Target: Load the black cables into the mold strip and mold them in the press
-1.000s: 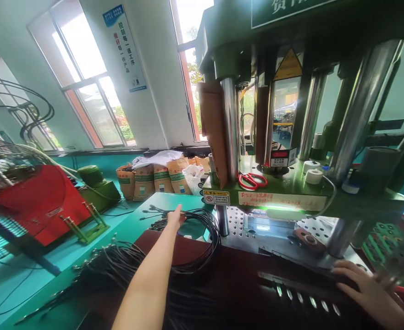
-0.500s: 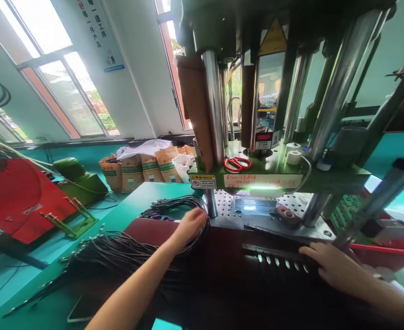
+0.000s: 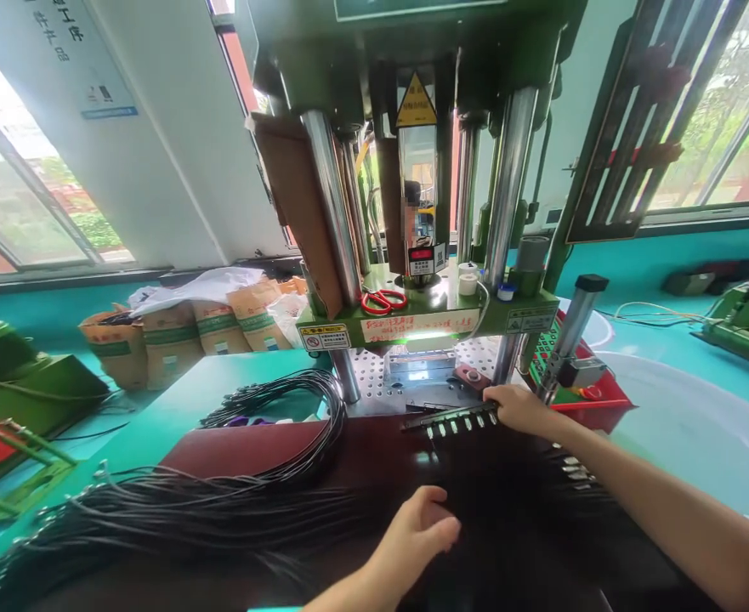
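Note:
My right hand (image 3: pixel 522 411) has its fingers closed on the right end of a long black bar (image 3: pixel 441 417), just in front of the press. Along the bar's near edge sits a row of small silver connectors (image 3: pixel 454 427). Over the dark tabletop, my left hand (image 3: pixel 417 537) holds nothing, thumb and fingers curled but apart. To its left lies a large bundle of black cables (image 3: pixel 214 510) with metal ends. Another bundle of black cables (image 3: pixel 332 408) curves around by the press's left post. Several silver plugs (image 3: pixel 575 472) lie on the dark surface below my right forearm.
The green press (image 3: pixel 412 327) stands ahead on steel posts, with red-handled scissors (image 3: pixel 383 301) on its ledge. A clear block (image 3: pixel 420 365) rests on its perforated plate (image 3: pixel 374 374). At right are a red tray (image 3: pixel 609 395) and a pale round tub (image 3: pixel 686 425).
The view has swung to the right. My left hand has come away from the looped cables toward the near middle of the table. My right hand remains at the bar's right end.

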The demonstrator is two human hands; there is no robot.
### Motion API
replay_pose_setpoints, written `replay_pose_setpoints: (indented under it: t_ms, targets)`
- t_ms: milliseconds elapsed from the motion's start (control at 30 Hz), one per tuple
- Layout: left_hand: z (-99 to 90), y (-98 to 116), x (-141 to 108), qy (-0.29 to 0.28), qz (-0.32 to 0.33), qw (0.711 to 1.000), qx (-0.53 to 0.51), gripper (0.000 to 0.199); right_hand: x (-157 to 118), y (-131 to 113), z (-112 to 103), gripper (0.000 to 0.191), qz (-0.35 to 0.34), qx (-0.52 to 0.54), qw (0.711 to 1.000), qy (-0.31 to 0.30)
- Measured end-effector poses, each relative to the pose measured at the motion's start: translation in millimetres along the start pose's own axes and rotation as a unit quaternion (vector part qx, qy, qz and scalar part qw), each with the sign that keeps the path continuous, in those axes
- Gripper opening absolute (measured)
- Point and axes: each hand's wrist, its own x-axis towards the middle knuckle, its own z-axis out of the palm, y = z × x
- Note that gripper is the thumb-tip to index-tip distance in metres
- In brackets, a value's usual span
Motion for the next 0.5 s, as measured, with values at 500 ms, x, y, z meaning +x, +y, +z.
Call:
replay_pose_setpoints:
  t_ms: [500]
  targets:
    - [13.1, 51.3, 94.5, -0.078, -0.107, 0.975, -0.176, 0.022, 104.9, 0.8, -15.2, 0.018, 0.073, 0.239, 0.96, 0.128]
